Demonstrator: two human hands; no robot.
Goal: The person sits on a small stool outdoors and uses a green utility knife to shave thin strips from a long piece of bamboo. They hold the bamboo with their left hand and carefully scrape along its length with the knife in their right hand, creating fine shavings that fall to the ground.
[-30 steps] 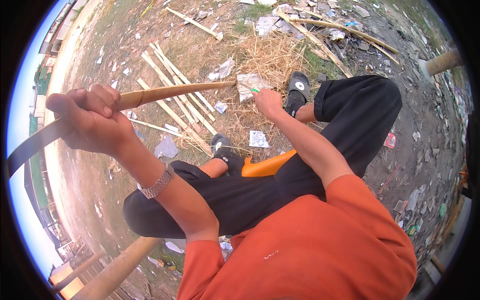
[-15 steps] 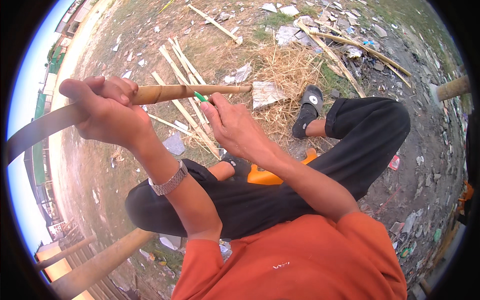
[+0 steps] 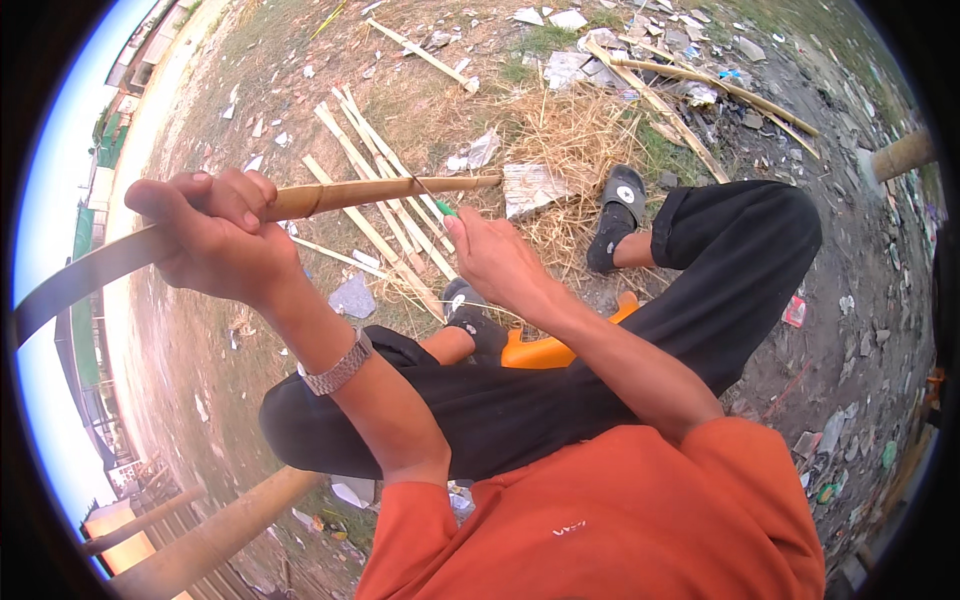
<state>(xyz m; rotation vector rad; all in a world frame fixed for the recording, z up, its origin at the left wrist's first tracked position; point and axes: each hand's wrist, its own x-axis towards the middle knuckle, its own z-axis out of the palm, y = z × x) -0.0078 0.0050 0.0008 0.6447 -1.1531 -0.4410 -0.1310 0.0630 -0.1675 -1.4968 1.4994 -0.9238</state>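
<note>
My left hand (image 3: 215, 235) is wrapped around a long split bamboo strip (image 3: 350, 194), raised in front of me. One end passes back beyond my fist toward the left edge. The far end points down and right, by a pale, rough slab (image 3: 537, 190); whether they touch is unclear. In my closed right hand (image 3: 497, 262) is a knife with a green handle (image 3: 445, 208). Its thin blade lies across the strip, between my fist and the far end. My fingers hide most of the handle.
Several split bamboo strips (image 3: 372, 165) lie on the ground ahead, beside a heap of straw-like shavings (image 3: 560, 125). Longer bamboo pieces (image 3: 670, 115) rest on rubble at far right. An orange plastic seat (image 3: 535, 352) shows between my legs. A bamboo pole (image 3: 215, 530) stands at lower left.
My right hand has drawn the knife a short way to the right and toward me along the bamboo strip. The left hand keeps its grip with hardly any shift.
</note>
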